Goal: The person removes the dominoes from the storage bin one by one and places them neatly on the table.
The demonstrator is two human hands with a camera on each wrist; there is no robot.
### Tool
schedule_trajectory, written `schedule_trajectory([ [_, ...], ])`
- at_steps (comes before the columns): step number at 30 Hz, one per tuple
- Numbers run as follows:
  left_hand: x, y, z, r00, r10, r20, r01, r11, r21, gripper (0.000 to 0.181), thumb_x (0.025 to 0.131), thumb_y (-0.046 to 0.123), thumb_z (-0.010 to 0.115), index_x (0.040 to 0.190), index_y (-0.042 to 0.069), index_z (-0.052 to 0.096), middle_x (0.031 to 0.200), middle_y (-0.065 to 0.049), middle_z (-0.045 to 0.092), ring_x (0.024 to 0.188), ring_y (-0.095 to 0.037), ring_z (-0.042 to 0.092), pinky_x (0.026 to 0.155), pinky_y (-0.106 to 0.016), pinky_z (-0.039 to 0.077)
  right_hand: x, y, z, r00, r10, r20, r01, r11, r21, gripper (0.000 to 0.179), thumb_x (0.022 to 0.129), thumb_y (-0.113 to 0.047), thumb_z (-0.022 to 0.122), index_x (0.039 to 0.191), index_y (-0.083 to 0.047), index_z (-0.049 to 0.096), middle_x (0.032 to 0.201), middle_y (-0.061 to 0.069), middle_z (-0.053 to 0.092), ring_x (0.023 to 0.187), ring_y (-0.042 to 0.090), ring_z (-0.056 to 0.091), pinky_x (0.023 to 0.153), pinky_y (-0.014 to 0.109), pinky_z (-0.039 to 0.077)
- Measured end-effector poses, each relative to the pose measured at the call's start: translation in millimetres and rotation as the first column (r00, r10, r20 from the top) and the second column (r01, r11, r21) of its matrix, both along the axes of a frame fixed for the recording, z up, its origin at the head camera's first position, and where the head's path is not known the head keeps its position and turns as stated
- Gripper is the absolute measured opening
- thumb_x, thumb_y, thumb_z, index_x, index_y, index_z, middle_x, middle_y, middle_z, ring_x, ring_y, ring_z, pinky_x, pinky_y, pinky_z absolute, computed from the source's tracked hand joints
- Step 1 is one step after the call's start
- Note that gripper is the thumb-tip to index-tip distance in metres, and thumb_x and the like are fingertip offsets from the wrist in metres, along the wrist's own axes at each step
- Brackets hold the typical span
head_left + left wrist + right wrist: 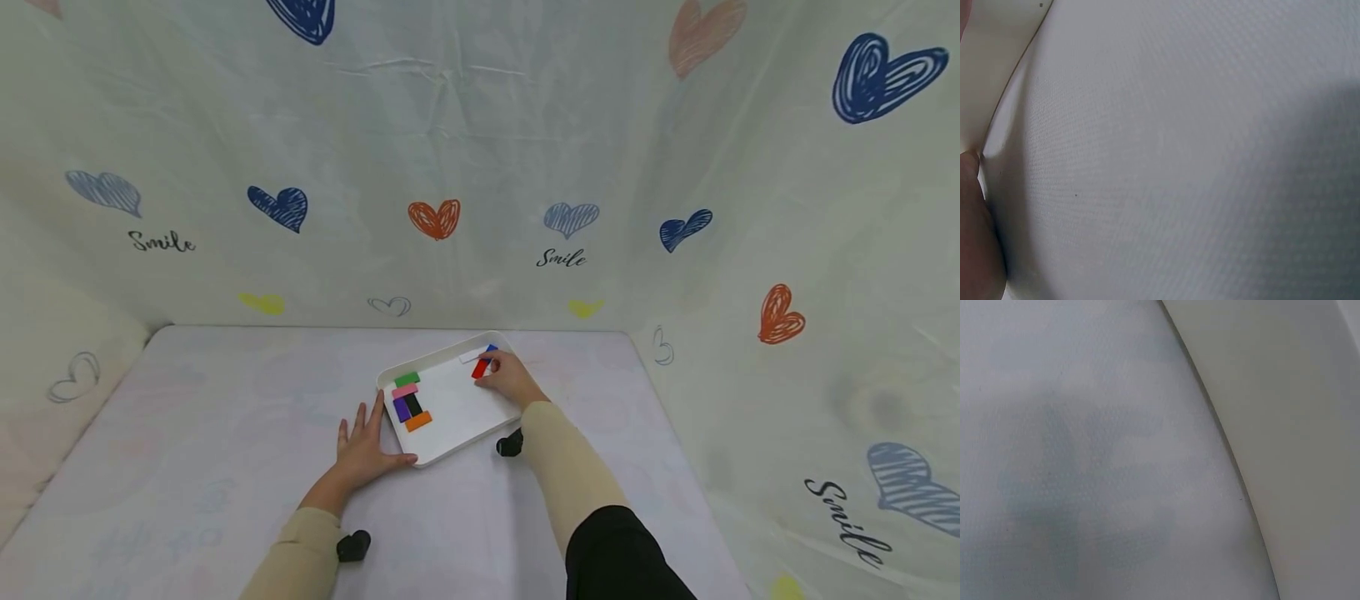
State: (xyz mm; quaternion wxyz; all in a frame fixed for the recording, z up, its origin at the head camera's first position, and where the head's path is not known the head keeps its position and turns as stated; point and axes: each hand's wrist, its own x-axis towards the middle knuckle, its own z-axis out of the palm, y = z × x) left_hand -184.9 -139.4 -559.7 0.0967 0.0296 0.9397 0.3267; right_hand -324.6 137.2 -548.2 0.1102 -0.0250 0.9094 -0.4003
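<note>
Head view: your left hand (363,454) rests against the left end of a white rectangular tray (459,408), fingers spread, thumb reaching out to the near left corner. Your right hand (513,381) is over the tray's far right part, with thumb and fingers bent about the red block (479,369) in a pinch; the exact contact is partly hidden. The red block is at the tray's right end, with the blue block (492,347) just beyond it and a thin white strip (468,358) just to its left. At the tray's left end you have a cluster of five blocks: the green block (407,379) farthest away, the pink block (405,390) next, then the purple block (402,409) and the black block (413,405) side by side, and the orange block (418,421) nearest you. Your tray sits at an angle on a white-covered table (202,433), before a pale curtain (487,150) printed with hearts and the word "Smile". Left wrist view shows part of your left hand touching the tray's outer wall.
</note>
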Motion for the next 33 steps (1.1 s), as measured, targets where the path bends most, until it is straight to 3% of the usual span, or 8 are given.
schedule_trajectory([
  [13, 0.8, -1.1, -1.0, 1.000, 0.000, -0.007, 0.000, 1.000, 0.015, 0.133, 0.065, 0.055, 0.085, 0.156, 0.005, 0.001, 0.155, -0.032, 0.017, 0.144, -0.046, 0.005, 0.111, -0.061, -0.010, -6.7, 1.6, -11.9, 0.999, 0.033, -0.028, -0.032, 0.999, 0.027, 0.049, 0.079, -0.019, 0.082, 0.124, -0.009, 0.066, 0.087, 0.005, 0.049, 0.082, 0.021, 0.046, 0.068, 0.031, 0.038],
  [27, 0.4, 0.4, 2.0, 1.000, -0.003, 0.000, 0.003, 1.000, 0.016, 0.133, 0.065, 0.054, 0.085, 0.156, 0.005, 0.000, 0.154, -0.033, 0.017, 0.144, -0.047, 0.004, 0.111, -0.061, -0.010, -2.4, 1.7, -4.4, 0.999, 0.043, 0.004, -0.043, 0.998, 0.040, 0.046, 0.076, -0.016, 0.085, 0.119, -0.010, 0.067, 0.090, 0.004, 0.047, 0.087, 0.020, 0.045, 0.070, 0.029, 0.039],
  [33, -0.1, -0.5, 1.3, 1.000, -0.004, 0.007, 0.004, 1.000, 0.009, 0.133, 0.066, 0.053, 0.085, 0.156, 0.005, 0.000, 0.155, -0.032, 0.015, 0.144, -0.046, 0.004, 0.111, -0.061, -0.010, 2.7, 1.7, 4.0, 0.998, 0.049, 0.042, -0.048, 0.999, -0.025, 0.047, 0.076, -0.015, 0.085, 0.119, -0.013, 0.068, 0.104, 0.006, 0.054, 0.098, 0.024, 0.048, 0.086, 0.034, 0.044],
])
